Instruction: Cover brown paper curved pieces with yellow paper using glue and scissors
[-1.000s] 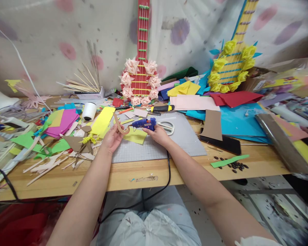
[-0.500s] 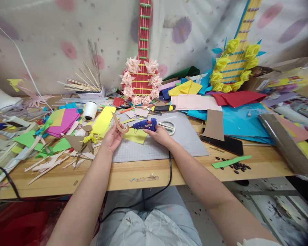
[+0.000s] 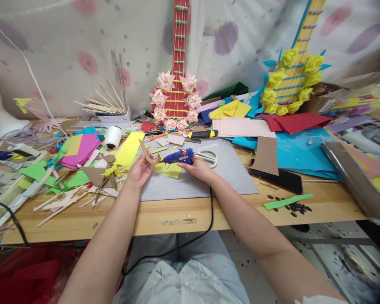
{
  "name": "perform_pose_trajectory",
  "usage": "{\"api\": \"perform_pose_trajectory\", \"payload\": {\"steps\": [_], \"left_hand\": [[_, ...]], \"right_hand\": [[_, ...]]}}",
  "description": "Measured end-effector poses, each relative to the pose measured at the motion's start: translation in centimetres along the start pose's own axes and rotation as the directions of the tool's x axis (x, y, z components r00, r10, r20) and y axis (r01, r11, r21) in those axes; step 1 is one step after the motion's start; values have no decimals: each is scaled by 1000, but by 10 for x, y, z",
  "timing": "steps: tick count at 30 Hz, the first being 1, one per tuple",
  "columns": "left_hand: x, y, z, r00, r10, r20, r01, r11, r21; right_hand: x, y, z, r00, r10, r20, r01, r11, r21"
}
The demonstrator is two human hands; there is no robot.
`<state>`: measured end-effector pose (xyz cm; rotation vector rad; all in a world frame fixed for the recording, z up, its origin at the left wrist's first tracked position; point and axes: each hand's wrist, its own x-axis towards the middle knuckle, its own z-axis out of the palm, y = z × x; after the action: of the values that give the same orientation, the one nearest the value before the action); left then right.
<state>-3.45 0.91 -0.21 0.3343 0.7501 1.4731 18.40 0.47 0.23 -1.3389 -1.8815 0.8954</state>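
In my left hand (image 3: 140,169) is a curled strip of brown craft foam or card (image 3: 148,156), pinched between the fingers. My right hand (image 3: 200,169) is closed round a blue hot glue gun (image 3: 181,157), its nozzle pointing left at the strip's curled lower end. Nozzle and strip look to be touching or nearly so. Both are held above a grey cutting mat (image 3: 228,181), over a yellow sheet (image 3: 167,169) lying on it. White-handled scissors (image 3: 210,158) rest on the mat just beyond my right hand. The glue gun's black cord (image 3: 211,211) drops over the table edge.
A red paper guitar (image 3: 176,101) with pink flowers and a yellow one (image 3: 288,86) lean at the back. Foam scraps (image 3: 63,202) crowd the left. On the right lie a black phone (image 3: 281,179), small black beads (image 3: 299,207) and blue sheets (image 3: 299,150).
The whole view has shifted slightly. The glue gun has tilted a little in my right hand, its nozzle staying at the strip's curled end. Both hands keep their hold.
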Motion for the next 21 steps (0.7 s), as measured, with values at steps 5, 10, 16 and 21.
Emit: {"api": "perform_pose_trajectory", "payload": {"steps": [5,10,16,21], "left_hand": [[-1,0,2,1000,2,-16,-2,1000,22],[-1,-2,2,1000,8,-1,-8,999,54],[-2,-4,3,999,26,21,-29,992,124],[-4,-7,5,998,29,58,-40,978,204]], "right_hand": [[-1,-3,2,999,-22,23,22,1000,6],[-2,-5,4,999,-23,35,22,1000,15],[-1,-6,4,999,-19,28,18,999,34],[-1,-6,5,999,-12,29,10,998,64]]}}
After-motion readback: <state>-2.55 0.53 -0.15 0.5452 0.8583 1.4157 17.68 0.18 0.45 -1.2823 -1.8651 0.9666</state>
